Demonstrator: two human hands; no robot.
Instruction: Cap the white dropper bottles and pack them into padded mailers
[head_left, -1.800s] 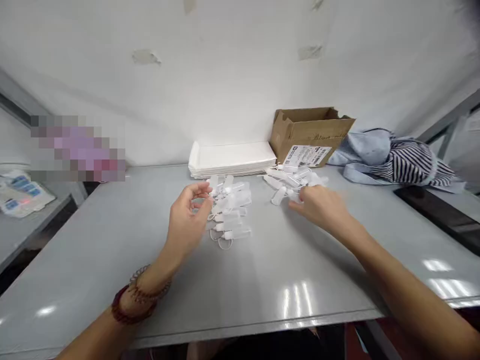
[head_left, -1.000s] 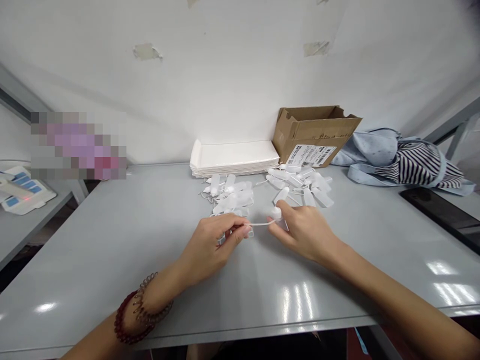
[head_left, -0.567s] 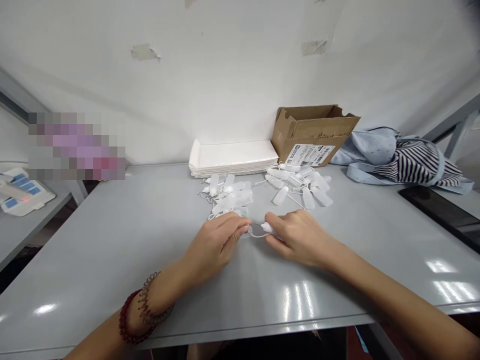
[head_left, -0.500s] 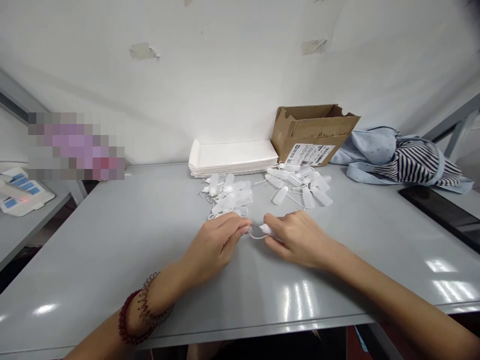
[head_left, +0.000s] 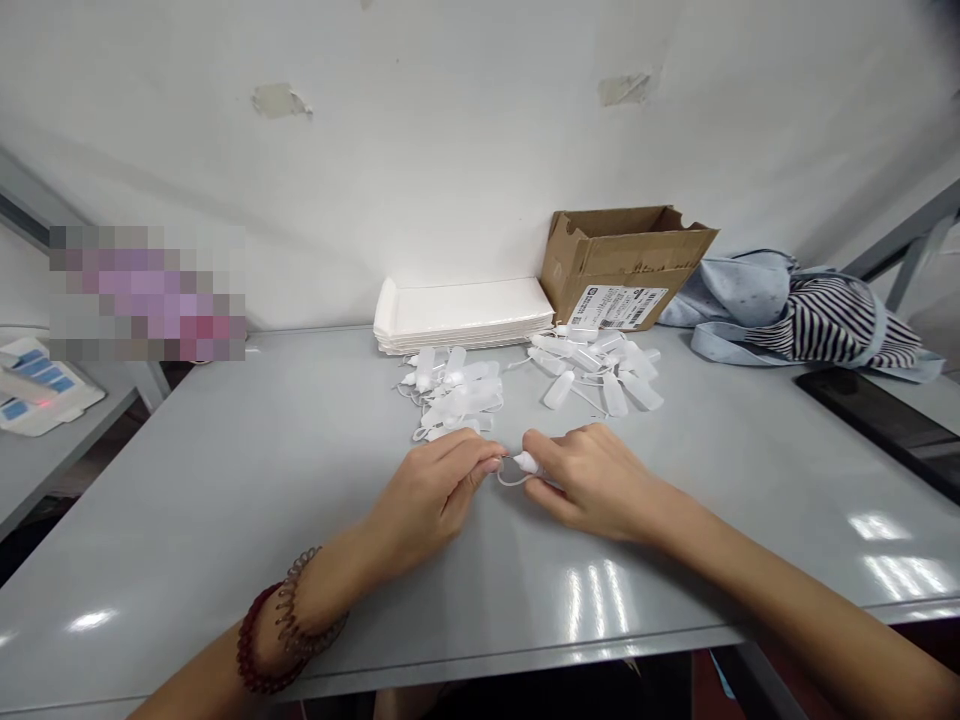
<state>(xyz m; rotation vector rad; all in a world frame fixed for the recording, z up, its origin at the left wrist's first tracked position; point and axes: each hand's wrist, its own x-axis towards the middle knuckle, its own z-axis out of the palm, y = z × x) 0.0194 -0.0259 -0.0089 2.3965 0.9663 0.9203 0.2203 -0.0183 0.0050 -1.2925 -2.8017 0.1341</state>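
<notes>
Close to the table's middle, my right hand [head_left: 589, 475] is closed around a small squeeze bottle [head_left: 527, 463] whose white pointed nozzle faces left. Most of its body is hidden by my fingers. A thin dark tip runs from the nozzle toward my left hand [head_left: 439, 485]. Thumb and index finger of that hand are pinched together at the end of a thin white cord [head_left: 513, 483], which loops below the nozzle. Whatever else sits inside the pinch is too small to make out. Behind my hands lie two piles of similar bottles, a left pile [head_left: 461, 392] and a right pile [head_left: 615, 390].
A stack of white padded envelopes [head_left: 465, 310] lies against the wall, beside an open cardboard box [head_left: 626, 265]. To the right are a light-blue and striped cloth bag [head_left: 817, 320] and a black phone [head_left: 885, 420]. A white and blue device [head_left: 45, 385] sits on a surface at left.
The gap between my left fingertips and the bottle's nozzle has narrowed. My right hand has shifted slightly left; the piles stay as they were.
</notes>
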